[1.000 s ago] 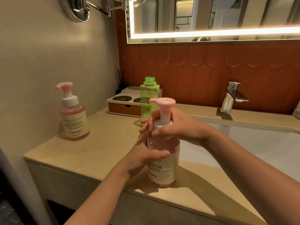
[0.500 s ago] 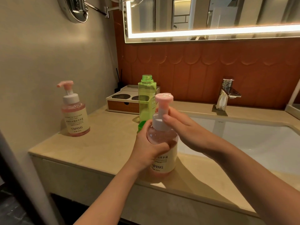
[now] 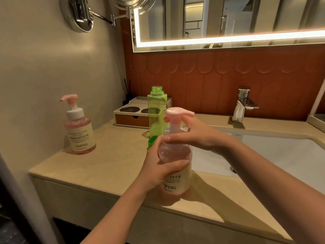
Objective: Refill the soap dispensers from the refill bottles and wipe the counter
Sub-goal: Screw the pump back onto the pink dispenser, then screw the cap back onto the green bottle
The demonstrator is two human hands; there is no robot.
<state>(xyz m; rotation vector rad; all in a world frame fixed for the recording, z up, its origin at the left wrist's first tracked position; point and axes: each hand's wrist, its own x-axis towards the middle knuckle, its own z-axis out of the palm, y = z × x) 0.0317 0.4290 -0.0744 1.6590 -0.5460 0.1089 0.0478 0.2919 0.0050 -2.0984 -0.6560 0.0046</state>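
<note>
A pink soap dispenser with a pink pump head stands on the beige counter near its front edge. My left hand wraps around its body. My right hand grips the white pump collar at its neck, thumb in front. Right behind the dispenser stands an uncapped green refill bottle, and its green cap lies beside it, partly hidden by my left hand. A second pink soap dispenser stands by the left wall.
A white and brown organiser box sits at the back of the counter. The white sink basin lies to the right, with a chrome faucet behind it. A round mirror on an arm juts from the left wall.
The pump head has turned, and its spout now points right. My right hand shifted its grip around the collar. The view has moved slightly back and up.
</note>
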